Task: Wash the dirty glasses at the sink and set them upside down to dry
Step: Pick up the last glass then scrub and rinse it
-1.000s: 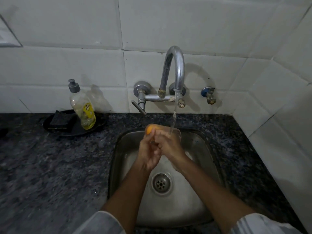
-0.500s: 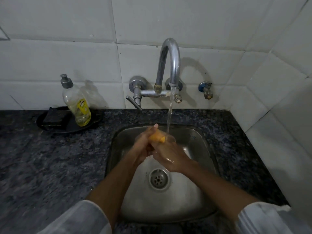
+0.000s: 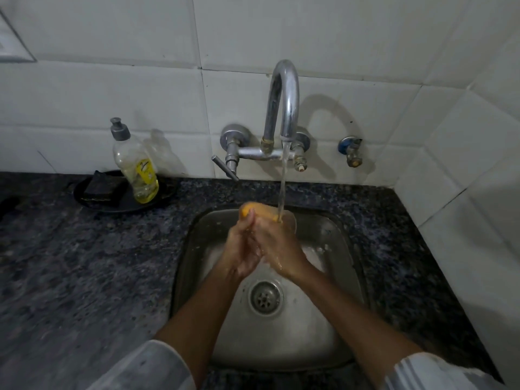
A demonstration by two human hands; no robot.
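Observation:
Both of my hands are pressed together over the steel sink (image 3: pixel 346 277), wrapped around a glass (image 3: pixel 263 211). The glass looks orange at its left end and clear at its right end, and it lies tilted sideways. My left hand (image 3: pixel 240 253) grips it from the left, my right hand (image 3: pixel 277 250) from the right. Water (image 3: pixel 282 187) runs from the curved tap (image 3: pixel 282 102) onto the glass and my right fingers. Most of the glass is hidden by my fingers.
A dish soap bottle (image 3: pixel 138 167) stands on a black plate (image 3: pixel 123 202) with a dark scrub pad (image 3: pixel 101 187) at the back left of the dark granite counter (image 3: pixel 84 277). The drain (image 3: pixel 264 298) sits below my wrists. Tiled walls close the back and right.
My hands and the glass have stayed under the stream, shifting slightly against each other as they rub the glass. The camera view has moved a little.

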